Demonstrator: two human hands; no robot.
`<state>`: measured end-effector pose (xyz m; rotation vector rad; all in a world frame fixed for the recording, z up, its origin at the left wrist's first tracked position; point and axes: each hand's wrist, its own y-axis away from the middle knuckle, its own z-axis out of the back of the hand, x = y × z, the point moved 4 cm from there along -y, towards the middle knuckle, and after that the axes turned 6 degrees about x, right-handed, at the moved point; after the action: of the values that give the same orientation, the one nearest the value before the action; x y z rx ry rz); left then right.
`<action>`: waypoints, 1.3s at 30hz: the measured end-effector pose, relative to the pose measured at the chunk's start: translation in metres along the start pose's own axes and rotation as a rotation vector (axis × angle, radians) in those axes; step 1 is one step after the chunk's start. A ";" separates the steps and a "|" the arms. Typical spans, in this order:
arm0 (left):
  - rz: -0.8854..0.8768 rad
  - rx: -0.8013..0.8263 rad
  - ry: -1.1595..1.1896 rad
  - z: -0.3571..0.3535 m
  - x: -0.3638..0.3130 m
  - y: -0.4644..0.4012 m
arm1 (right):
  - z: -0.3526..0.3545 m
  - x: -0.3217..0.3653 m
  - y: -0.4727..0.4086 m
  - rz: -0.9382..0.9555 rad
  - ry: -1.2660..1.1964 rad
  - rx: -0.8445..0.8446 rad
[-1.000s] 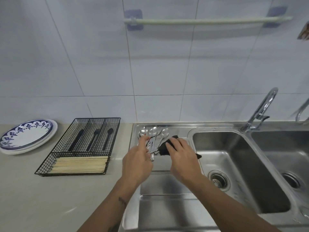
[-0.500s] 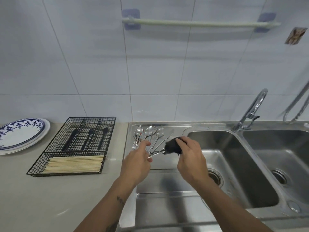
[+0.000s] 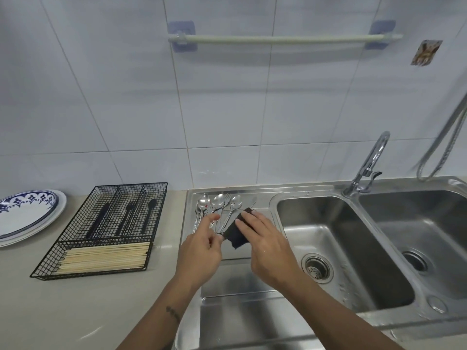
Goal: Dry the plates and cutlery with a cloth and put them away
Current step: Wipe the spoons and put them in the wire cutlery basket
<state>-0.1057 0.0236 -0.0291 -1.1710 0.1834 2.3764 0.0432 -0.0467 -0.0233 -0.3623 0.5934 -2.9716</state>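
Right hand (image 3: 265,242): fingers curled over one dark cloth (image 3: 236,234), holding it on the draining board (image 3: 262,203). Left hand (image 3: 199,251): fingers pinching a cutlery handle end, forefinger extended toward 12 o'clock. Three spoons (image 3: 218,202) and one fork (image 3: 227,198) lie at 12 o'clock; two plates (image 3: 27,213) at 9 o'clock on the worktop (image 3: 75,311).
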 end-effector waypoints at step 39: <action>0.349 -0.062 0.692 -0.024 -0.023 -0.039 | 0.014 -0.024 0.006 -0.276 -0.178 -0.191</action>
<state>-0.0586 0.0416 -0.0228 -2.0995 0.5813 2.1529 0.0703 -0.0541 -0.0187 -0.7757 0.8730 -3.0958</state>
